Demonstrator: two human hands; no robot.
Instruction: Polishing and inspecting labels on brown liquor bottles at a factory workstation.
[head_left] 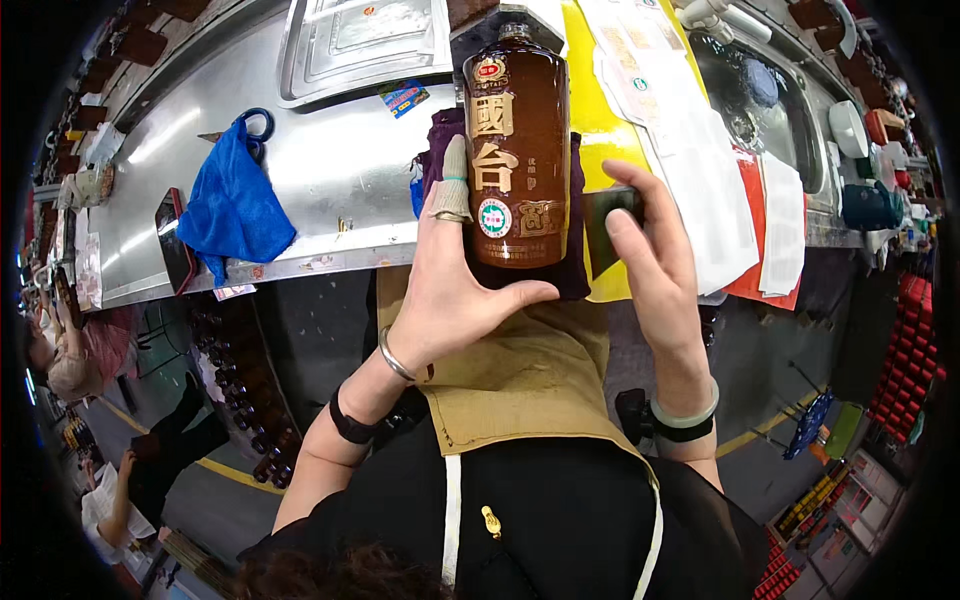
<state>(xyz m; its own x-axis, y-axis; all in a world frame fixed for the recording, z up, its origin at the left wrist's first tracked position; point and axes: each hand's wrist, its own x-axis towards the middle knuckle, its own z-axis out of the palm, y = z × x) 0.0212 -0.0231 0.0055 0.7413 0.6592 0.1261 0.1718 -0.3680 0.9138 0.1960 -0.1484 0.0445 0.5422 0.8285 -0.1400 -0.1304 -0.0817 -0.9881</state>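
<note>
A brown glass bottle (518, 160) with gold characters and a small round green-and-white sticker lies on a dark purple cloth (575, 262), its neck pointing away from me. Along its left side rests my left hand (450, 285), index finger stretched out in a pale finger cot and thumb spread below the bottle's base. The hand is open; I cannot tell whether it presses on the glass. To the bottle's right, my right hand (660, 260) hovers open and apart from it, fingers loosely curved, holding nothing.
White label sheets (690, 160) lie on a yellow sheet (590, 100) at the right, with a red sheet (745, 270) beyond. A sink (765, 110) is farther right. On the left are a blue cloth (235, 200), scissors (258, 125), a phone (172, 240) and a metal tray (300, 60).
</note>
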